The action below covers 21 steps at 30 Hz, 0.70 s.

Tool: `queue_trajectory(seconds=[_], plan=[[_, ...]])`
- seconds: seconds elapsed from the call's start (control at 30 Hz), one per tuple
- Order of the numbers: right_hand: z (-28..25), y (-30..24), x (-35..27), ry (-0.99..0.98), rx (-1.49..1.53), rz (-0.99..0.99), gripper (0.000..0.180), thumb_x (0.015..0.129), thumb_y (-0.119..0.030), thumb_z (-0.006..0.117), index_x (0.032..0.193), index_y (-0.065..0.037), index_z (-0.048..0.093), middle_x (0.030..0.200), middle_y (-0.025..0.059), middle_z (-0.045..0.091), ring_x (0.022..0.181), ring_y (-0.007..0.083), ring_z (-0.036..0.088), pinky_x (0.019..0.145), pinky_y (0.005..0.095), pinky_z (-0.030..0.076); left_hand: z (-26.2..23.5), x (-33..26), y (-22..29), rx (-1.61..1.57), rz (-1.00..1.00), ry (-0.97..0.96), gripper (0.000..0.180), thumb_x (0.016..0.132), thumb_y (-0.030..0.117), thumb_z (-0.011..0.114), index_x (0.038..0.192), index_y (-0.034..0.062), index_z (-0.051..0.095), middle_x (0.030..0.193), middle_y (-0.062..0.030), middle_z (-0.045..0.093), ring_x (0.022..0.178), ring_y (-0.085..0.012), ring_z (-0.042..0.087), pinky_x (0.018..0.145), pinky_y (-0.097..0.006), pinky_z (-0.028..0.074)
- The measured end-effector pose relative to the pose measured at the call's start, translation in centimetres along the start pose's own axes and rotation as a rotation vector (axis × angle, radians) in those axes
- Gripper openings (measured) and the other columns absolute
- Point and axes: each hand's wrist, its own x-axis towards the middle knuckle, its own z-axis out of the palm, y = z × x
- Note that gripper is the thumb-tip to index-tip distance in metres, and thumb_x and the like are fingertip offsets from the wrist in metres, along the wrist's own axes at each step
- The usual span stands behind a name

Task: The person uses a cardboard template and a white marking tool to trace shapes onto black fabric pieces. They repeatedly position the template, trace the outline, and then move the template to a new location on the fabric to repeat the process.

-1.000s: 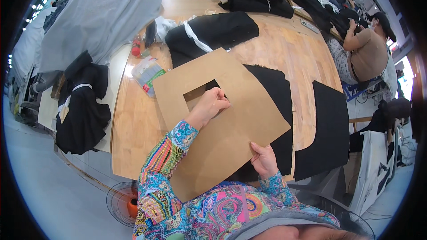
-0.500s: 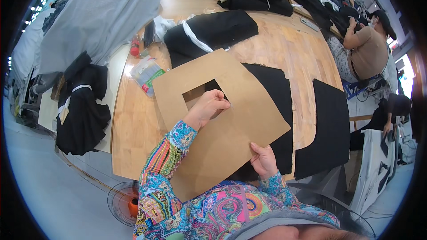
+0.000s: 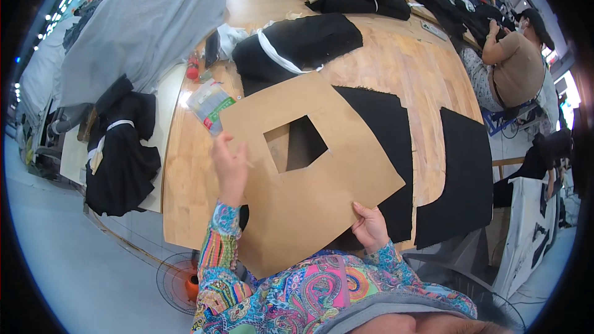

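Observation:
A brown cardboard pattern sheet (image 3: 303, 210) is held tilted over the near part of the table. A pentagon-shaped opening is cut in its upper part, and black cloth and bare wood show through it. My right hand (image 3: 370, 227) pinches the sheet's lower right edge, thumb on top. My left hand (image 3: 230, 170), a little blurred, is at the sheet's left edge with its fingers apart and nothing in them. Beneath the sheet and to its right lies a cut black fabric piece (image 3: 387, 142). Another black fabric piece (image 3: 461, 179) with a curved edge lies farther right.
A tied black fabric bundle (image 3: 303, 40) lies beyond the sheet on the wooden table (image 3: 402, 55). Left of it are a plastic packet (image 3: 213, 106) and a red bottle (image 3: 192, 68). A fan (image 3: 179, 281) stands below left. A seated person (image 3: 516, 68) works at right.
My left hand has left the cut opening and moved left to the sheet's edge, its fingers spreading from a pinch. My right hand keeps its hold.

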Motion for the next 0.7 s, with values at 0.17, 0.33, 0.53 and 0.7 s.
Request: queue_trajectory(seconds=[0.17, 0.33, 0.53, 0.7], plan=[[0.5, 0.3, -0.8, -0.031, -0.02, 0.005, 0.037, 0.087, 0.003, 0.053, 0.123, -0.003, 0.047, 0.12, 0.0106, 0.057, 0.111, 0.0237, 0.056, 0.094, 0.0377, 0.047, -2.7, -1.6, -3.4, -0.748, -0.836, -0.242, 0.024, 0.08, 0.007, 0.065, 0.097, 0.006, 0.049, 0.096, -0.0061, 0.055, 0.089, -0.0173, 0.055, 0.072, -0.03, 0.048], [0.2, 0.6, -2.3, -0.077, -0.047, 0.013, 0.034, 0.087, -0.001, 0.056, 0.121, -0.002, 0.05, 0.118, 0.0092, 0.058, 0.108, 0.0214, 0.057, 0.093, 0.0361, 0.047, -3.7, -0.9, -1.2, -0.899, -0.712, -0.16, 0.027, 0.078, 0.0, 0.063, 0.097, 0.0087, 0.046, 0.096, -0.0056, 0.054, 0.088, -0.0166, 0.055, 0.075, -0.03, 0.049], [-2.9, -1.8, -2.9, -0.003, -0.108, -0.293, 0.033, 0.094, -0.011, 0.049, 0.126, -0.003, 0.049, 0.115, 0.0086, 0.059, 0.106, 0.0175, 0.058, 0.092, 0.0337, 0.047, -8.0, 1.8, 1.9, -0.942, -0.47, -0.131, 0.024, 0.079, -0.002, 0.059, 0.092, 0.0101, 0.044, 0.091, -0.0032, 0.052, 0.089, -0.0147, 0.052, 0.078, -0.028, 0.045], [-1.2, -3.4, 0.2, 0.058, -0.992, -0.767, 0.035, 0.093, -0.013, 0.049, 0.124, 0.002, 0.05, 0.125, 0.0147, 0.053, 0.117, 0.0263, 0.05, 0.1, 0.0348, 0.039, -14.2, 3.6, 0.7, -0.835, -0.254, -0.069, 0.02, 0.082, -0.002, 0.055, 0.094, 0.0089, 0.044, 0.096, -0.0044, 0.054, 0.091, -0.0147, 0.053, 0.08, -0.028, 0.045]])
